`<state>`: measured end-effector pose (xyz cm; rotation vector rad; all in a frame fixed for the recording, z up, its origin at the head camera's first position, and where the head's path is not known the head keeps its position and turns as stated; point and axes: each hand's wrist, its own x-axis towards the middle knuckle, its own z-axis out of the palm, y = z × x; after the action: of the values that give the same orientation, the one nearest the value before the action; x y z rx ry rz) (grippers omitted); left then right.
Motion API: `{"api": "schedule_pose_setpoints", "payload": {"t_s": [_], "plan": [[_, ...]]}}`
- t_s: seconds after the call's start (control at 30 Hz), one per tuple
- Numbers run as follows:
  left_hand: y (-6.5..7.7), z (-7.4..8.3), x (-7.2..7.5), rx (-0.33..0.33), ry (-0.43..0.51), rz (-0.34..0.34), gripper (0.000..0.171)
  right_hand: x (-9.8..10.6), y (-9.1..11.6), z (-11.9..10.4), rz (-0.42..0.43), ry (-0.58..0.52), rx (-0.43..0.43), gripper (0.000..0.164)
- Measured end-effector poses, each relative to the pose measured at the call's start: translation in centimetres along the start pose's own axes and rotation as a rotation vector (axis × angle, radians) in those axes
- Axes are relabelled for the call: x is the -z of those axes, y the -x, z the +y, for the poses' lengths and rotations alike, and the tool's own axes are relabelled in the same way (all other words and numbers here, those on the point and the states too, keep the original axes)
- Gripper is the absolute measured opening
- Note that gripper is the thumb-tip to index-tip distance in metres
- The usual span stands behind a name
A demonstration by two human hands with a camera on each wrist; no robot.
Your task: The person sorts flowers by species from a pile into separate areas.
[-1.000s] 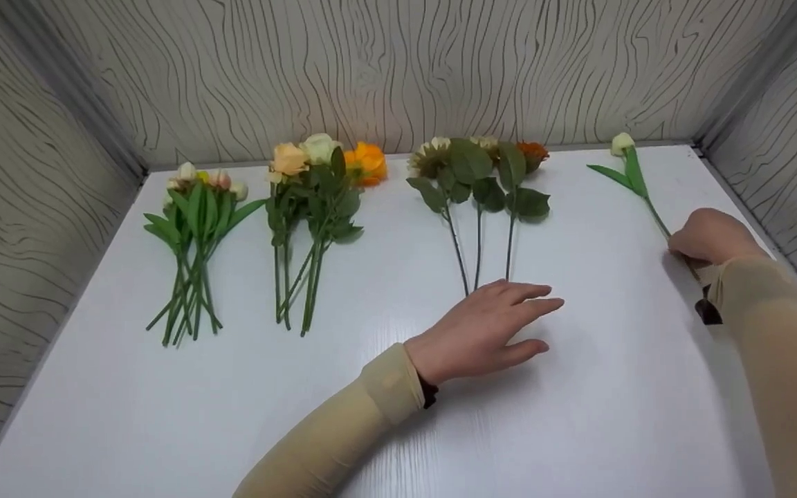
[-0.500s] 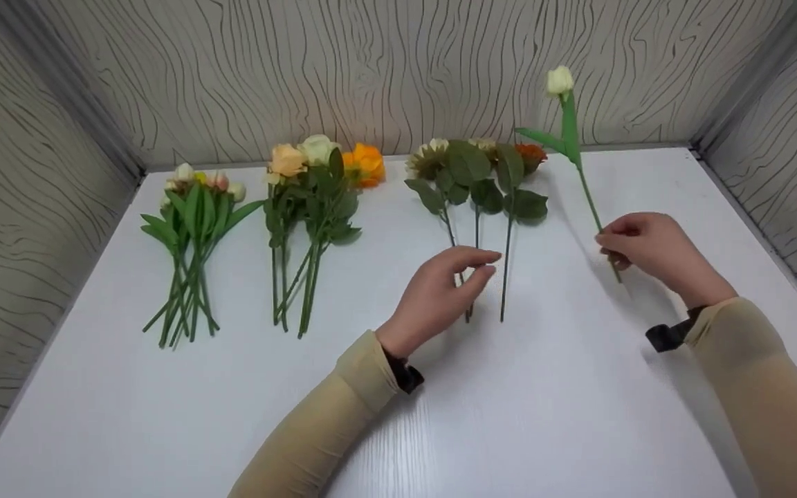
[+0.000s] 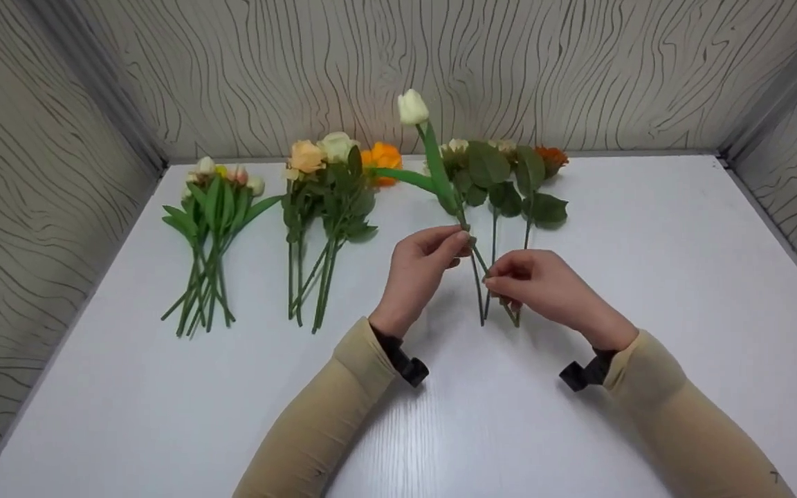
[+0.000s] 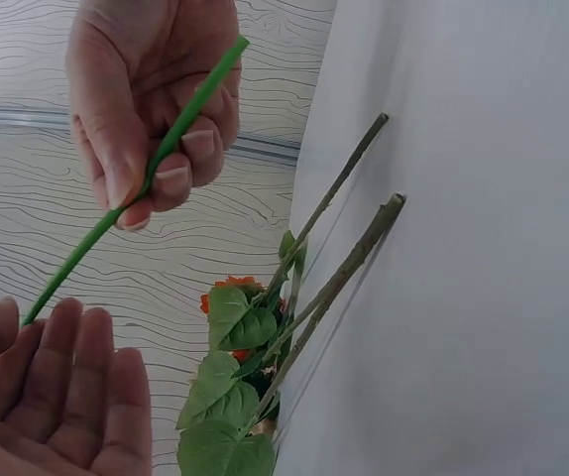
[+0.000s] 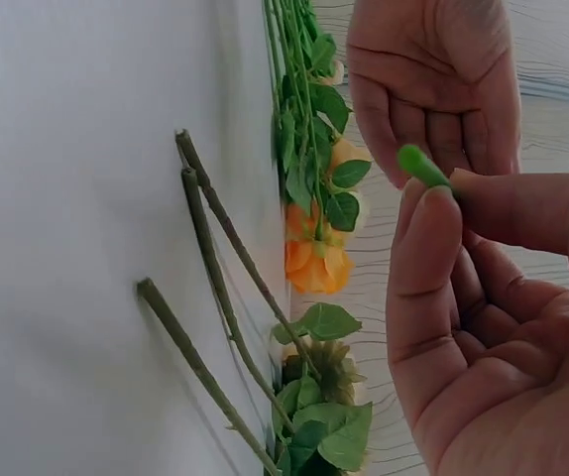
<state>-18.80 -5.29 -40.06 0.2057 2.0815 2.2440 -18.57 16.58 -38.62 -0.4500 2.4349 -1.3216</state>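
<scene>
A white tulip [image 3: 413,108] with long green leaves is held up over the table in the head view, its bloom leaning left. My left hand [image 3: 418,273] pinches the stem just below the leaves. Lower down, my right hand [image 3: 554,290] pinches the same stem between thumb and fingers. The left wrist view shows the green stem [image 4: 74,260] running from the right hand's fingers down to the left hand. Its cut end [image 5: 415,162] pokes out of the right hand's pinch in the right wrist view. Behind both hands lie several leafy flowers [image 3: 488,166] with brown stems.
On the white table [image 3: 129,387], a bunch of tulips [image 3: 215,207] lies at the left. Beside it is a bunch of roses [image 3: 336,147] with an orange bloom [image 3: 383,158]. A wood-patterned wall panel [image 3: 343,69] stands along the back edge.
My right hand has lifted the white tulip from the table's right side and carried it left to the middle. My left hand has moved from resting over the brown stems to pinching the tulip's stem.
</scene>
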Motion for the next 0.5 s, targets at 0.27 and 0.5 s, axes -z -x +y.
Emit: {"api": "schedule_pose_setpoints", "payload": {"t_s": [0.27,0.5], "plan": [[0.1,-0.3,-0.2,-0.014,0.116,-0.003,0.025,-1.1,-0.2,0.3,-0.02,-0.029,0.027,0.019],[-0.1,0.5,0.9,-0.049,0.129,0.052,0.024,-1.5,0.3,0.0,-0.078,-0.052,0.023,0.028]]}}
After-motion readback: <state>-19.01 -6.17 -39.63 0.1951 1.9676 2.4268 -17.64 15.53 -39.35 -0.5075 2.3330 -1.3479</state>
